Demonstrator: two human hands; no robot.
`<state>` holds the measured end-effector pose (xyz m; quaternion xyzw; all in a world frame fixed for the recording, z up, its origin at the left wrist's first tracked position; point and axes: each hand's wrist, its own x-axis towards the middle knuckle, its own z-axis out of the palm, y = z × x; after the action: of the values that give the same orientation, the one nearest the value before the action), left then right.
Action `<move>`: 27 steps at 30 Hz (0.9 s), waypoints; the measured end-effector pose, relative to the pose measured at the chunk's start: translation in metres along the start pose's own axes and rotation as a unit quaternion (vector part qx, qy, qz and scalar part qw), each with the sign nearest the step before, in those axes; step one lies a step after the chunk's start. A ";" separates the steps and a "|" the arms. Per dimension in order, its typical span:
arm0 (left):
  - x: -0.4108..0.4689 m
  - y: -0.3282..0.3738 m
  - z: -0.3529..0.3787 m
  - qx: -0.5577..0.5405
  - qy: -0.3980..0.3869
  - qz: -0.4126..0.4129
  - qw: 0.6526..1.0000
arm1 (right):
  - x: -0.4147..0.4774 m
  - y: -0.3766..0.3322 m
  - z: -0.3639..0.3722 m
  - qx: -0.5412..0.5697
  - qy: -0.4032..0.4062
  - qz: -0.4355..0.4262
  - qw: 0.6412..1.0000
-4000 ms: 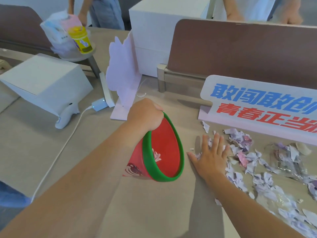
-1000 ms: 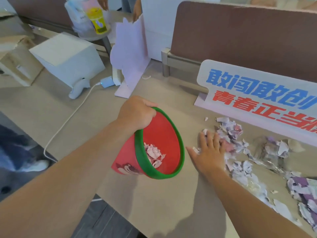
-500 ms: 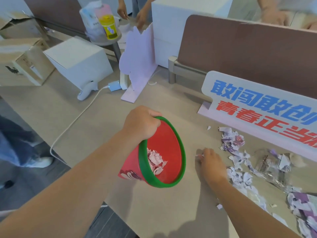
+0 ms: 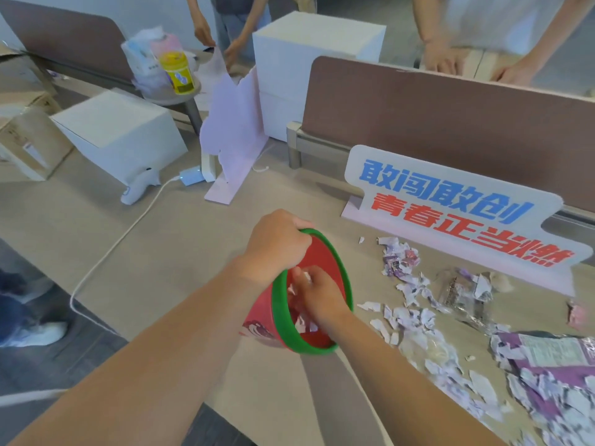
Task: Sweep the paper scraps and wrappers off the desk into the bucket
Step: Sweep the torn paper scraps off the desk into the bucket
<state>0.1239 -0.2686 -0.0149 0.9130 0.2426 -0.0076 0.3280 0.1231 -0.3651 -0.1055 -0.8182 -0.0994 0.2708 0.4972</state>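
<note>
I look down on a tan table (image 4: pixel 180 239) in an office. Nearest, my right hand (image 4: pixel 317 292) is in the mouth of the red bucket (image 4: pixel 335 275), fingers curled on white scraps, so I judge a handful is being dropped in. My left hand (image 4: pixel 277 244) grips its green rim, tilted at the table edge. Beyond, paper scraps (image 4: pixel 415 317) and wrappers (image 4: pixel 547 352) cover the table; next I must reach back and rake more in.

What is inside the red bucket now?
Inside the red bucket are white paper scraps and the right hand. The hand covers most of them; the bottom is hidden.
</note>
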 end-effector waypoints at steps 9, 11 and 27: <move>-0.007 -0.014 -0.008 0.007 0.002 -0.004 1.000 | -0.033 0.016 -0.034 0.062 0.123 -0.079 0.987; -0.008 -0.017 -0.011 -0.005 0.004 -0.009 1.000 | -0.025 0.034 -0.049 0.057 0.215 -0.028 0.974; 0.003 -0.026 -0.016 -0.063 0.032 -0.073 0.995 | 0.059 0.099 -0.044 -0.300 0.016 -0.017 0.954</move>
<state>0.1127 -0.2400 -0.0184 0.8703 0.3185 0.0129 0.3754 0.1859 -0.4215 -0.1959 -0.9322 -0.1818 0.2069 0.2349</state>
